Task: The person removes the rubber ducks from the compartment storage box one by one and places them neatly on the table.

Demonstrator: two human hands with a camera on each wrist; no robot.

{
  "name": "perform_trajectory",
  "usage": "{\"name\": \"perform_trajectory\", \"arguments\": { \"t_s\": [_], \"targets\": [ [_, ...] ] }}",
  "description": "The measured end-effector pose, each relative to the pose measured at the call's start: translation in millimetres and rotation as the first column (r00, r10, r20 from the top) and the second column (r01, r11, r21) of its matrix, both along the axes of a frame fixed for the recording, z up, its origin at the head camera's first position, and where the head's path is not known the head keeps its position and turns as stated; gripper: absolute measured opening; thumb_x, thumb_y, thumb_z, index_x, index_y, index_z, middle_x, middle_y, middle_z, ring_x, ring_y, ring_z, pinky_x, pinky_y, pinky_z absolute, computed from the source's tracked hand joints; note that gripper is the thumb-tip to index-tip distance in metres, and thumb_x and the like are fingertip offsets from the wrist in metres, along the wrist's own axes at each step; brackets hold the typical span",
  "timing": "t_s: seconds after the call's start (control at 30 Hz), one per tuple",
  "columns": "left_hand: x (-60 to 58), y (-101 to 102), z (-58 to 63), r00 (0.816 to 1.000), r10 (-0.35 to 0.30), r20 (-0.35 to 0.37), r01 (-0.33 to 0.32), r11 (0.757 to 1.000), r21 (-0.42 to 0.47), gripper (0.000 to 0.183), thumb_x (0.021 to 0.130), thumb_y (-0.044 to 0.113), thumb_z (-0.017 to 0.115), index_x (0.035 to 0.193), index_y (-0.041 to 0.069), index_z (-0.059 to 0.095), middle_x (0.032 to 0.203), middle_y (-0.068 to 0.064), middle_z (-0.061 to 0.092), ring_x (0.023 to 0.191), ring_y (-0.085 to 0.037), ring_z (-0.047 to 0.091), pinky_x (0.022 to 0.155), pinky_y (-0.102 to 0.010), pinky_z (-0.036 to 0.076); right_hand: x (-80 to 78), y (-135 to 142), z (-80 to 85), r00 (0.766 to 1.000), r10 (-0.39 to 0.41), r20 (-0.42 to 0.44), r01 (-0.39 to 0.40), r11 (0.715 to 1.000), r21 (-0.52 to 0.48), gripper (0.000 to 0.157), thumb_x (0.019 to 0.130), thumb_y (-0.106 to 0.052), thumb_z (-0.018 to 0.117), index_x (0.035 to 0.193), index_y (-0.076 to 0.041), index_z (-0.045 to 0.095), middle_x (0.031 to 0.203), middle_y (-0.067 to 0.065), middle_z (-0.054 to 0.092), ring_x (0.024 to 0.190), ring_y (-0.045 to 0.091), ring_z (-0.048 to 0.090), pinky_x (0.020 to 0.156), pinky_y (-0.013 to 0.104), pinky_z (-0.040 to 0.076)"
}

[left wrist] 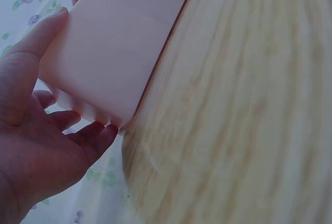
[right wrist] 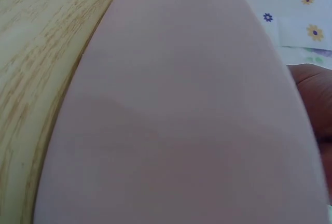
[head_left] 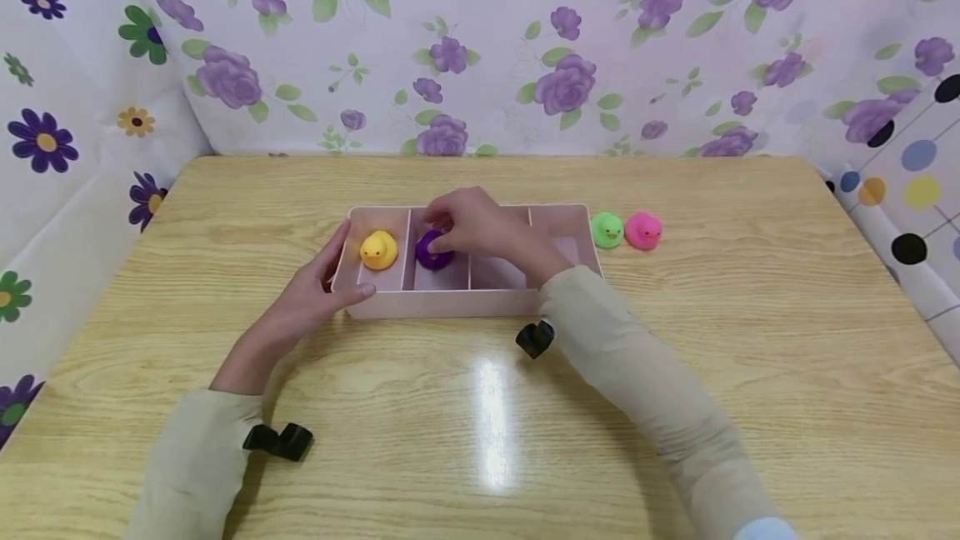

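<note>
A pale pink divided box (head_left: 442, 304) stands on the table with its long side toward me. My left hand (head_left: 303, 298) grips its left end, thumb over the front rim; the left wrist view shows the fingers (left wrist: 98, 136) against the end wall. In the leftmost compartment sits a yellow rubber duck (head_left: 378, 251). My right hand (head_left: 480, 227) reaches over the box into the second compartment and holds a purple rubber duck (head_left: 432, 257) between thumb and fingers, covering part of it. In the right wrist view the box's wall (right wrist: 181, 94) hides most of this hand (right wrist: 314, 105).
A green rubber duck (head_left: 607, 230) stands just beyond the box's right end, with a pink rubber duck (head_left: 643, 231) beside it. The wooden table (head_left: 750, 340) ends at a flowered cloth backdrop (head_left: 495, 48). Black wrist mounts (head_left: 281, 442) hang below both forearms.
</note>
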State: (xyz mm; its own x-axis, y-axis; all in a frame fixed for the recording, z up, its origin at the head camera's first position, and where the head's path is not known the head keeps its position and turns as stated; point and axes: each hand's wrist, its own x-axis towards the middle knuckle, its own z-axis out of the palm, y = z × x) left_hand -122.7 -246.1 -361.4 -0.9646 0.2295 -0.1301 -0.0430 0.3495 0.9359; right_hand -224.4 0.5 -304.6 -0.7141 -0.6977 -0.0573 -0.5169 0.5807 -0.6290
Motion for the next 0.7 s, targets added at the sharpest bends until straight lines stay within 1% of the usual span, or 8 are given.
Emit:
{"name": "perform_trajectory", "arguments": {
  "t_s": [0.13,0.27,0.5,0.57,0.7],
  "targets": [
    [0.6,0,0.7,1.0,0.001,-0.002,-0.001,1.0,0.004,0.097,0.095,0.017,0.068,0.161,0.028,-0.001,0.167,-0.004,-0.005,0.151,-0.03,0.0,0.119,-0.055,0.013,-2.1,-6,-2.3,1.0,0.011,-0.016,-0.01,1.0,0.03,0.03,0.087,-0.007,0.077,0.115,0.001,0.073,0.109,0.014,0.073,0.103,0.023,0.066,0.09,0.027,0.051],
    [0.6,0,1.4,1.0,0.003,-0.005,-0.003,1.0,0.002,0.097,0.095,0.017,0.068,0.161,0.028,-0.001,0.167,-0.005,-0.004,0.151,-0.03,0.002,0.119,-0.055,0.013,-2.6,-12,-2.7,1.0,0.016,-0.017,-0.015,0.997,0.076,0.027,0.086,-0.006,0.078,0.112,0.0,0.073,0.106,0.014,0.072,0.098,0.022,0.062,0.089,0.028,0.05],
    [0.6,0,1.2,1.0,0.007,-0.007,-0.007,1.0,0.002,0.096,0.095,0.016,0.068,0.161,0.028,0.0,0.167,-0.005,-0.002,0.151,-0.029,0.004,0.119,-0.053,0.015,-0.8,-21,-3.7,0.997,0.052,-0.05,-0.043,0.984,0.171,0.019,0.085,-0.003,0.077,0.104,-0.002,0.074,0.099,0.011,0.071,0.091,0.02,0.056,0.084,0.029,0.047],
    [0.7,0,1.0,1.0,0.009,-0.008,-0.009,1.0,0.002,0.096,0.095,0.016,0.068,0.161,0.028,0.0,0.167,-0.005,-0.002,0.151,-0.029,0.004,0.119,-0.053,0.015,-0.1,-23,-4.8,0.996,0.06,-0.059,-0.049,0.982,0.184,0.018,0.085,-0.002,0.077,0.102,-0.003,0.074,0.097,0.01,0.071,0.09,0.019,0.055,0.083,0.029,0.047],
    [0.8,0,0.6,1.0,0.012,-0.007,-0.012,1.0,-0.004,0.096,0.095,0.016,0.068,0.161,0.027,0.0,0.167,-0.004,-0.002,0.151,-0.029,0.003,0.119,-0.053,0.015,0.6,-25,-8.1,0.992,0.067,-0.106,-0.046,0.981,0.188,0.012,0.084,-0.005,0.078,0.094,-0.003,0.074,0.09,0.007,0.068,0.086,0.019,0.054,0.079,0.029,0.046]
  ]
}}
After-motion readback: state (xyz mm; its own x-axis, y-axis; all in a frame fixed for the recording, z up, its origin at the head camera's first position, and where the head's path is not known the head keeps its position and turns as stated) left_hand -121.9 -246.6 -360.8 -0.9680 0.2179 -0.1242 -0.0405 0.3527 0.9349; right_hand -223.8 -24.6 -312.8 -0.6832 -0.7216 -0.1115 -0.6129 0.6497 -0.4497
